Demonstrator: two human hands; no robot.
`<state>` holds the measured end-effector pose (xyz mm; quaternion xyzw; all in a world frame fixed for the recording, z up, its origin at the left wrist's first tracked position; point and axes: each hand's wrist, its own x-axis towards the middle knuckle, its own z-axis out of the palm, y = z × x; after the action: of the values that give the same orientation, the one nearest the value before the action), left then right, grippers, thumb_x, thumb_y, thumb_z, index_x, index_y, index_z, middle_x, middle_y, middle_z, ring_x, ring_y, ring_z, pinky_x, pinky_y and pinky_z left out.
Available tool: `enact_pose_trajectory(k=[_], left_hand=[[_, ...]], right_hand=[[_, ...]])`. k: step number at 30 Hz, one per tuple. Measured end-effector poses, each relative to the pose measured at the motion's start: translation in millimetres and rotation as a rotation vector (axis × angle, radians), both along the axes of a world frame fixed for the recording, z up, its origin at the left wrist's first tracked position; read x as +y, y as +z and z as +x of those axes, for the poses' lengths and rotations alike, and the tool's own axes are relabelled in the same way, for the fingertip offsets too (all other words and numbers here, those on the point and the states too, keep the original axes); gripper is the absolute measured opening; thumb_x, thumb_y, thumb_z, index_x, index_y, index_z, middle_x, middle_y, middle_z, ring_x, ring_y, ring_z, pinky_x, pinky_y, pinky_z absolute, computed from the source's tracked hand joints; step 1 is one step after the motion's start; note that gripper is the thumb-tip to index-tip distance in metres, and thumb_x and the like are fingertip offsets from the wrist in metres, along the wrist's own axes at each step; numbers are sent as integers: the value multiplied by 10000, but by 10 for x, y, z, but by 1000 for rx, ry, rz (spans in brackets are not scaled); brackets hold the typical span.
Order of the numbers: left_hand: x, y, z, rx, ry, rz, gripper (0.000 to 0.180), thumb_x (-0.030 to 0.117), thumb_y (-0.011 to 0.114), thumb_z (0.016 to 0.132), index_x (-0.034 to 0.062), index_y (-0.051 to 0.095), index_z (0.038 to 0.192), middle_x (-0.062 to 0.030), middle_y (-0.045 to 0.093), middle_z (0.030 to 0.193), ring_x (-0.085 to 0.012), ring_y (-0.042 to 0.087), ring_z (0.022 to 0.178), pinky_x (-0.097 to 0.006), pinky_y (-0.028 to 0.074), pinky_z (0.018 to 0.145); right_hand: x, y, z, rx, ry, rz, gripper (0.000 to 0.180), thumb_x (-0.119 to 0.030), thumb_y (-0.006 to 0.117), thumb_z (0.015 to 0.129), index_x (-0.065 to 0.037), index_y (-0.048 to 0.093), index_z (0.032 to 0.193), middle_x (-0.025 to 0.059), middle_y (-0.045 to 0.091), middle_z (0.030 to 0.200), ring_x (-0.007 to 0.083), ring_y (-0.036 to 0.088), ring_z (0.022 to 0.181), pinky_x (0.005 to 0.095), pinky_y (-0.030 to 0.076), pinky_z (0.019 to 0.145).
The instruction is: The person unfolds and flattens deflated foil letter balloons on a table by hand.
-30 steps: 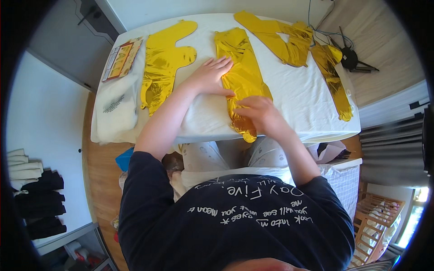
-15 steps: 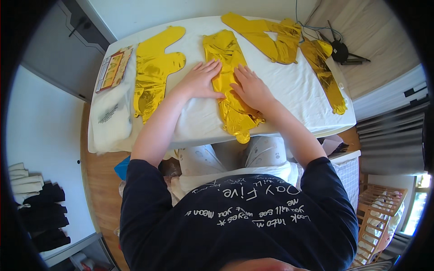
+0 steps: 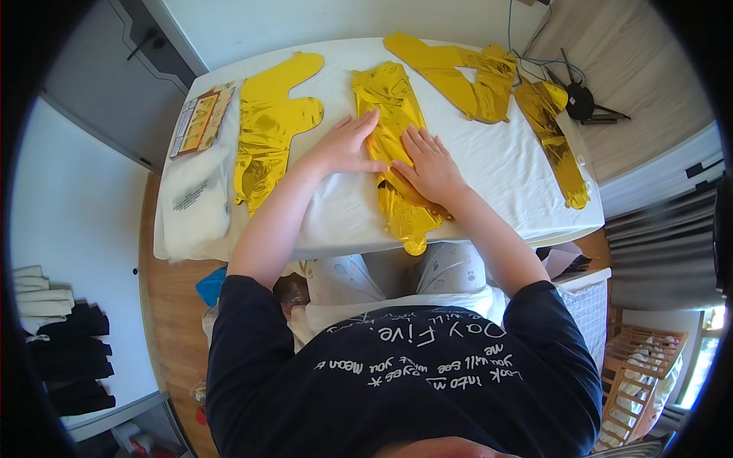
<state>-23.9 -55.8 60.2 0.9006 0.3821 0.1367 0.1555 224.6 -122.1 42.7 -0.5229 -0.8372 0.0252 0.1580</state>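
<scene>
Both your hands lie flat and open, side by side, on the crumpled gold foil balloon point(image 3: 397, 153) at the middle of the white-covered table point(image 3: 496, 160): your left hand point(image 3: 342, 146) presses its left edge, your right hand point(image 3: 429, 164) its right half (fingers spread, gripping nothing). Its tail hangs over the near edge. Another flat gold foil balloon point(image 3: 269, 126) lies well to the left.

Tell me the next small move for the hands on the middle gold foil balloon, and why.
Probably slide both palms toward the table's near edge: the left hand and right hand lie flat on the middle gold foil balloon, whose lower end looks crumpled.
</scene>
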Motion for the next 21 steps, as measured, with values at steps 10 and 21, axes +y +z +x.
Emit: enact_pose_trajectory(k=[10, 21], left_hand=[[96, -46, -71, -183, 60, -162, 940, 333, 740, 927, 29, 197, 1632, -225, 277, 1666, -340, 266, 1551, -440, 187, 1281], [46, -44, -26, 64, -4, 29, 1202, 626, 797, 773, -39, 232, 1600, -259, 242, 1665, -370, 223, 1560, -418, 181, 1283]], right_hand=[[-18, 15, -54, -32, -26, -49, 704, -494, 492, 1039, -15, 396, 1546, 182, 352, 1641, 358, 299, 1533, 497, 218, 1257], [-50, 2, 2, -20, -30, -41, 709, -492, 522, 1027, -21, 407, 1545, 180, 371, 1631, 351, 315, 1526, 503, 230, 1251]])
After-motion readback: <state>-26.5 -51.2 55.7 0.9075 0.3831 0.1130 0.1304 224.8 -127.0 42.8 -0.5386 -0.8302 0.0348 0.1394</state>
